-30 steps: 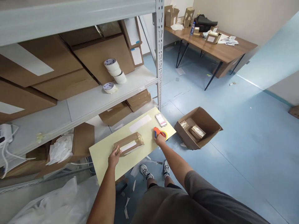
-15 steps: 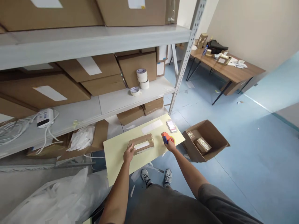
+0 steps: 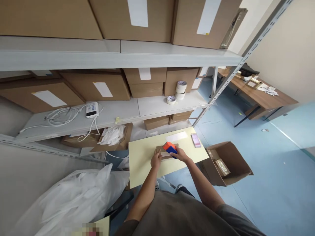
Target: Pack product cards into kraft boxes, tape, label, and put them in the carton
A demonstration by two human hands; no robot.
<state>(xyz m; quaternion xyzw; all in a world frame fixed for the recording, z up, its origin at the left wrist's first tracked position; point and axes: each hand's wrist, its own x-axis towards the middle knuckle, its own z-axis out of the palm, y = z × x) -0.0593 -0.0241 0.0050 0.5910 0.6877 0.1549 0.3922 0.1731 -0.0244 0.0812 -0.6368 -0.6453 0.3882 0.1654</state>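
Box [image 3: 164, 154] is lying under your left hand [image 3: 156, 160], whose partly curled fingers are touching its left end; their grip is unclear. Your right hand [image 3: 181, 154], closed around the tape dispenser [image 3: 169, 147], is now bringing it over the box, above the yellow surface [image 3: 141, 157].

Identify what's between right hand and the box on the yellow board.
Orange-blue tape dispenser, in the right hand, above the cardboard box; head view.
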